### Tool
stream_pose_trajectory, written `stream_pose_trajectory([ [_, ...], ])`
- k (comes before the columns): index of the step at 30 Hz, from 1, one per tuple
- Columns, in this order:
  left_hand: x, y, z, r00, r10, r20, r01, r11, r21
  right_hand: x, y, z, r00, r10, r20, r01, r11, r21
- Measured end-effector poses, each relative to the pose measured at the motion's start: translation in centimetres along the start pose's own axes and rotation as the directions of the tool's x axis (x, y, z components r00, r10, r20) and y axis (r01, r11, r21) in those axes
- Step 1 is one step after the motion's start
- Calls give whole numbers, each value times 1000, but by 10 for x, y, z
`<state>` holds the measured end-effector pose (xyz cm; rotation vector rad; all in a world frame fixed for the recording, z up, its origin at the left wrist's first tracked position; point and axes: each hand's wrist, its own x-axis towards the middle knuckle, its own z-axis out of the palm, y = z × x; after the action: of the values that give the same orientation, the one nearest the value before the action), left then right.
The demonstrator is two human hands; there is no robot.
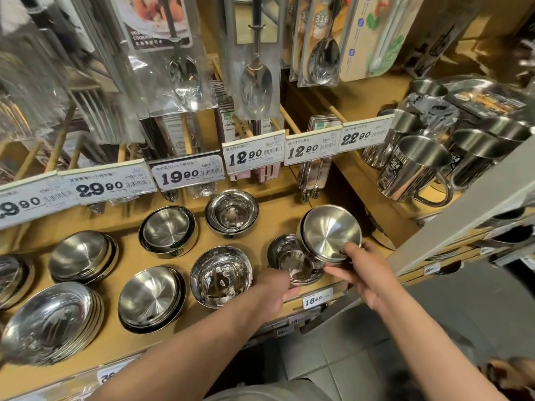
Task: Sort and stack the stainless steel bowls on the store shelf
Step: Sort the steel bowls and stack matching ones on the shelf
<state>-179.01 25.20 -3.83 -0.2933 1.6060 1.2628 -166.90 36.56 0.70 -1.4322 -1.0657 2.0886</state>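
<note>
Right hand [357, 263]: fingers and thumb pinch the near rim of a tilted bowl [330, 231], apparently the top of a small stack; it is raised on edge at the right end of the shelf [121, 340], probably to free it for sorting or to seat it on the bowls behind.

Left hand [276, 286]: grips the near rim of a small shiny bowl [295, 260] standing on the shelf, likely steadying it to receive or be nested.

Orientation: the tilted bowl's mouth faces the camera and somewhat up; being round it has no long axis, and its central axis leans toward the viewer. The small bowl sits upright, mouth up, just beside and touching the tilted one.

Surroundings: further stacks [152, 298] in rows to the left, mouths up, slightly leaned; price tags [253, 156] above; mugs [411, 169] to the right.
</note>
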Motion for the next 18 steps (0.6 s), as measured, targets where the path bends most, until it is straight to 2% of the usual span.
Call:
stream_pose_trajectory([
  [3, -17, 12, -14, 997, 39, 70, -41, 999, 23, 4, -12, 6, 999, -43, 15, 43, 999, 28],
  [7, -42, 34, -48, 986, 136, 95, -147, 982, 119, 14, -20, 21, 997, -68, 26, 67, 997, 42],
  [11, -58, 46, -88, 980, 197, -26, -187, 959, 213, 25, -4, 32, 1000, 0, 21, -1, 999, 44],
  [18, -66, 45, -156, 968, 221, -115, -211, 973, 91, 32, 43, 43, 993, 116, -38, -119, 986, -115],
])
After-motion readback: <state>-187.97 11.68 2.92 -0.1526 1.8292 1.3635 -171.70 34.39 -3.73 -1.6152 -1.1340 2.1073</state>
